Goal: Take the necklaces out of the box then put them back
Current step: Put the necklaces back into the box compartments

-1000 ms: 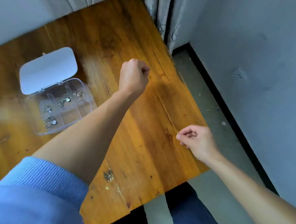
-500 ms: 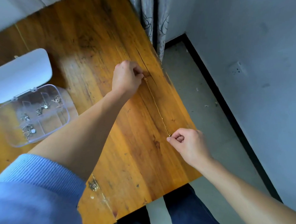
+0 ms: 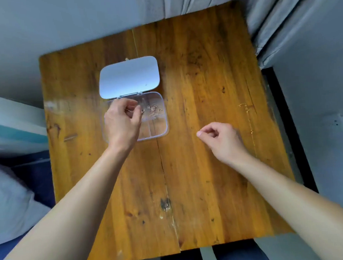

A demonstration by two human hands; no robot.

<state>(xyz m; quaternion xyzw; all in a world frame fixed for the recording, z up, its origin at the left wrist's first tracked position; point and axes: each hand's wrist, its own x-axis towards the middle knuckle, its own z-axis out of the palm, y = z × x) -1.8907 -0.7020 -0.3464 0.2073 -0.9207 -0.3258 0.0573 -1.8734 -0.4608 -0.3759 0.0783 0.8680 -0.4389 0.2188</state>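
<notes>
A clear plastic box (image 3: 157, 133) with compartments sits mid-table, its white lid (image 3: 129, 77) folded open behind it. Several silver necklaces (image 3: 154, 110) lie bunched in its far compartments. My left hand (image 3: 122, 123) reaches into the box from the near side, with thumb and forefinger pinched on a small silver necklace piece (image 3: 143, 111). A thin gold necklace (image 3: 249, 119) lies stretched out on the wood near the table's right edge. My right hand (image 3: 222, 140) hovers between box and gold necklace, fingers curled, thumb against forefinger, with nothing seen in it.
The wooden table (image 3: 197, 177) has a long crack running from the box toward the near edge. Grey curtains (image 3: 275, 19) hang at the back right. A wall and dark skirting run along the right side, and bedding lies at the left.
Both hands have let go of the gold necklace, which now lies along the right edge. My left hand has moved over to the box, and my head has turned left toward it.
</notes>
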